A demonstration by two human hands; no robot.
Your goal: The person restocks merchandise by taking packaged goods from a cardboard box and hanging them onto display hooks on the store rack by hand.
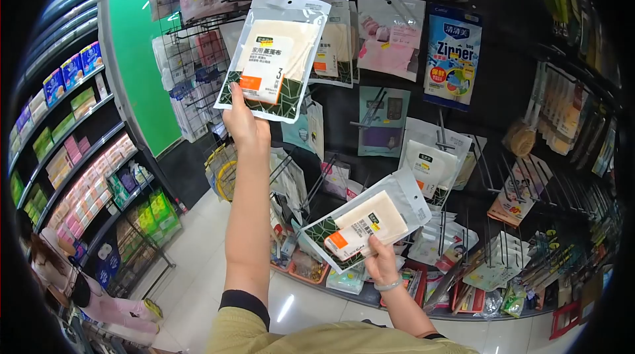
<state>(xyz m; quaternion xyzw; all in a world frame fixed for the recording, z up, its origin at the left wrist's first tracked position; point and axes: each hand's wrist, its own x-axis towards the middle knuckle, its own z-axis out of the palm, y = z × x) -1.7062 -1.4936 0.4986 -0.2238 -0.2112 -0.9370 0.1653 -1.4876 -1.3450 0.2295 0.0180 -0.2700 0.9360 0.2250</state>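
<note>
My left hand [246, 122] is raised and pinches the bottom edge of a clear-topped packet of cream cloth [274, 60], held upright in front of the hanging goods. Its label shows a large 3 and an orange patch. Lower and to the right, my right hand [382, 263] grips a similar packet [367, 222] by its lower edge, thumb on the front. This second packet is tilted, its clear top pointing up and right. Behind the raised packet hangs another of the same look [334, 46].
Metal hooks carry a blue zipper bag pack [453, 56], a pink packet [391, 37] and a teal packet [383, 120]. Wall shelves [66, 136] with packaged goods stand at left, where a person [86, 288] is at the lower edge. Baskets [307, 268] sit low ahead.
</note>
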